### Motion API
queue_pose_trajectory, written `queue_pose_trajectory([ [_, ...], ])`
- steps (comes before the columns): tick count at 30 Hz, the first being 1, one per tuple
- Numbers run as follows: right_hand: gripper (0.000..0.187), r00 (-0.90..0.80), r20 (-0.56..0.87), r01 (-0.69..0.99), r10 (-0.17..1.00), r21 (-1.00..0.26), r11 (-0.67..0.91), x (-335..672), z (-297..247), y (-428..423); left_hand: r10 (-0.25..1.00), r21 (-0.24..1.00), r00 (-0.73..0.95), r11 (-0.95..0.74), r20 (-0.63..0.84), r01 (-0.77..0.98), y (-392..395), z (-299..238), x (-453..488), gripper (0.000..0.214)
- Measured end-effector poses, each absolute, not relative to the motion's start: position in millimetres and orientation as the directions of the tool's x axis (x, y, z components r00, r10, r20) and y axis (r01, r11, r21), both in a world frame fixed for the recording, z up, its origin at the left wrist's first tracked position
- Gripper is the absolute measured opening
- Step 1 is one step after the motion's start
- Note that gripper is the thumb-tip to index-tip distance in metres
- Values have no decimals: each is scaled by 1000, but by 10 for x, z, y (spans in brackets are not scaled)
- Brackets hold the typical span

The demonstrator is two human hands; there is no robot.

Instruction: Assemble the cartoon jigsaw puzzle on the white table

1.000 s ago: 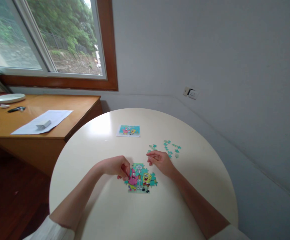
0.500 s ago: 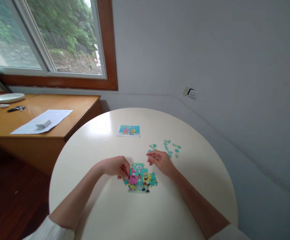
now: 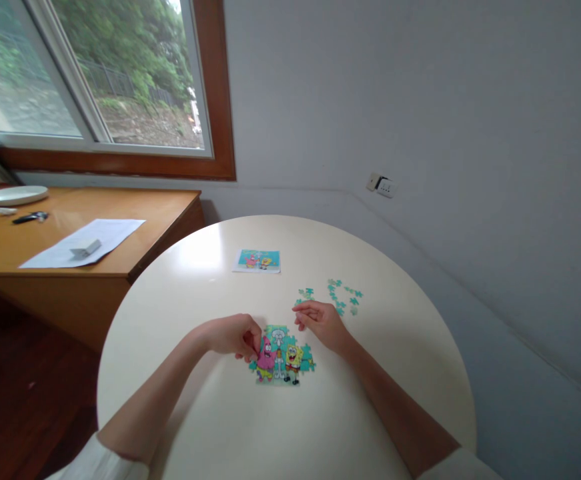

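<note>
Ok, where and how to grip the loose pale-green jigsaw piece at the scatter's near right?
Likely pinch its left and right edges, coming down from the near side: the pale-green piece lies flat, with a small teal jigsaw piece close beyond its far edge.

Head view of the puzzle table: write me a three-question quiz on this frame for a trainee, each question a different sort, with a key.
1. True or false: the joined puzzle has straight edges on all its sides.
2. Where does the picture card lie? A) on the windowsill; B) on the round table, beyond the joined puzzle; C) on the floor.
3. Which hand is at the puzzle's edge by the pink figure, and which is nearer the loose pieces?

Key:
1. False; its right side is stepped, with tabs showing.
2. B.
3. The left hand is by the pink figure; the right hand is nearer the loose pieces.
</note>
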State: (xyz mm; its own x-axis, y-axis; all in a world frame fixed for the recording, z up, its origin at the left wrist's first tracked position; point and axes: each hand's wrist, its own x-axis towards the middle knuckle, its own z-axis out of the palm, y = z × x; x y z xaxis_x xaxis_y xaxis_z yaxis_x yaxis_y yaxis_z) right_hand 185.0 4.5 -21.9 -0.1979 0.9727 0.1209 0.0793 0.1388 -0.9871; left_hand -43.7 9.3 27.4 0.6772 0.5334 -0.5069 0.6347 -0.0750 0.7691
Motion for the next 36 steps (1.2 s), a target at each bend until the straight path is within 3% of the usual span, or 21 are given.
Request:
queue_pose_trajectory([
  [25, 29, -198, 124, 71, 972, -987, 141, 1857, -236, 48, 548, 732, 657, -113, -518, 672, 62, 291, -402, 13],
  [36, 30, -188, 128, 72, 974, -987, 144, 1848, -227, 47, 590, 605, 595, -215, -546, 767, 63, 276, -379, 9],
])
